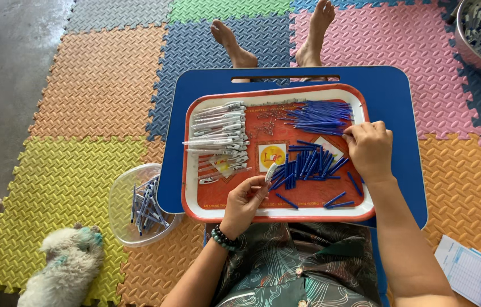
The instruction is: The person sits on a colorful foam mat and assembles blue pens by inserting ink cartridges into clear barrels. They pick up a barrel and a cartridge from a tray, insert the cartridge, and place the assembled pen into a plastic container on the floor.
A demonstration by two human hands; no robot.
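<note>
**A:** On the left, a small white dog [61, 267] lies on the foam mat [58, 182] beside a clear plastic tub [121, 199] of finished blue-and-white pens [145, 207]. A nudge from the dog could probably tip that tub.

**B:** And on the tray?

**A:** The red tray [277, 215] sits on a blue lap table [399, 102]. White pen barrels [217, 133] are stacked at its left; small metal springs [269, 116] are scattered near the top; blue refills [320, 117] lie in a bundle at upper right, with short blue pieces [305, 165] heaped in the middle.

**B:** The hands?

**A:** The left hand [243, 202] pinches one white barrel piece [270, 172] between thumb and fingertips, raised just over the tray's near rim. The right hand [370, 149] is curled down on the end of the refill bundle; whether it has actually closed on a refill cannot be told.

**B:** Other risks?

**A:** Loose parts near the rim could roll off if the table tilts. At far right, a metal bowl [467, 48] holds more pen parts.
</note>
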